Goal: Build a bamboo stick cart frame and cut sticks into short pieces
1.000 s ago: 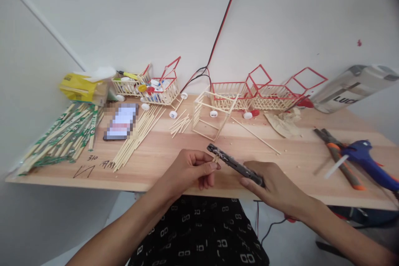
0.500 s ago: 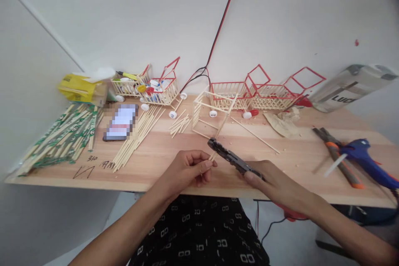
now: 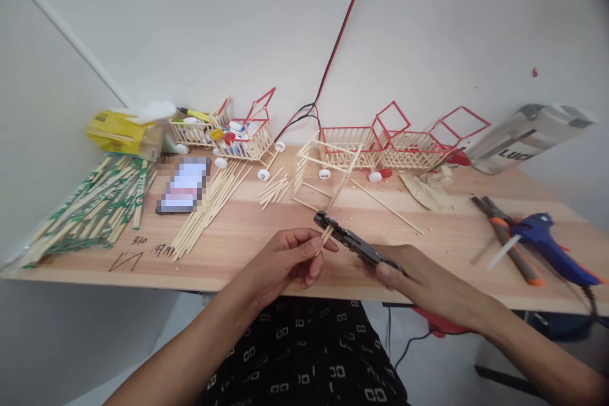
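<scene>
Between the thumb and fingers of my left hand (image 3: pixel 288 260) are thin wooden sticks (image 3: pixel 327 235), seemingly a pair, pointing up and away. My right hand (image 3: pixel 413 273) is closed around a dark metal pliers-like tool (image 3: pixel 356 243). Its head lies across the upper ends of the sticks, seeming to touch them; whether the jaws grip them I cannot tell. Just beyond the tool stands an open box-shaped frame of sticks (image 3: pixel 351 169), with short slats on its left side. One long loose stick (image 3: pixel 387 206) lies to the right of that frame.
Small stick carts with red rims (image 3: pixel 252 139) line the wall. A phone (image 3: pixel 184 185), loose long sticks (image 3: pixel 209 216), short sticks (image 3: pixel 275 189) and bagged sticks (image 3: pixel 90 209) lie leftward. At right are orange-handled pliers (image 3: pixel 514 247), a blue glue gun (image 3: pixel 552 247) and a pale LUCK-marked bag (image 3: pixel 528 139).
The tool's head has moved slightly left, and the sticks now show in front of it. My left hand keeps its pinch. The whole view has shifted a little.
</scene>
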The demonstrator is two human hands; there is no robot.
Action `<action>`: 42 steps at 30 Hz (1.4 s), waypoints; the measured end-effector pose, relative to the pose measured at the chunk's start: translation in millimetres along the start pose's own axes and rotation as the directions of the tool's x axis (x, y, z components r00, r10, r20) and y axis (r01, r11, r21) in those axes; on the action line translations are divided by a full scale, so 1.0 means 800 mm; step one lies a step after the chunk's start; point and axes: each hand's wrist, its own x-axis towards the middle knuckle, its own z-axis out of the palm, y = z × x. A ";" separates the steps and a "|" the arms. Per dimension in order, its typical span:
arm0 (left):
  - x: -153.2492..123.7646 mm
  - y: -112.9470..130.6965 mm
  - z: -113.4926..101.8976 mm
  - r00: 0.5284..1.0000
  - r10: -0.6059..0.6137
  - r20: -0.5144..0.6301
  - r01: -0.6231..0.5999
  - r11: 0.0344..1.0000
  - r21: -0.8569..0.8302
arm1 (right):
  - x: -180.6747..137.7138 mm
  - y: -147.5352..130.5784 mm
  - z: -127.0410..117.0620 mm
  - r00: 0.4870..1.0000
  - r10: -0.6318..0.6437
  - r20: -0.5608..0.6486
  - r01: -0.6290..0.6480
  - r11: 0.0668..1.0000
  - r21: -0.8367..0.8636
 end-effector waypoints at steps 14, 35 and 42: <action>-0.001 0.000 0.000 0.999 -0.047 0.003 0.047 0.997 -0.059 | 0.002 0.002 0.003 1.000 -0.015 0.013 0.015 1.000 0.020; 0.002 -0.011 0.018 0.984 0.093 -0.150 -0.079 0.992 0.101 | 0.003 0.009 0.013 0.983 0.063 -0.174 -0.044 0.993 0.111; 0.013 -0.020 0.029 0.985 0.121 -0.122 -0.086 0.961 0.261 | 0.021 -0.004 0.021 0.891 0.198 -0.408 -0.103 0.965 0.243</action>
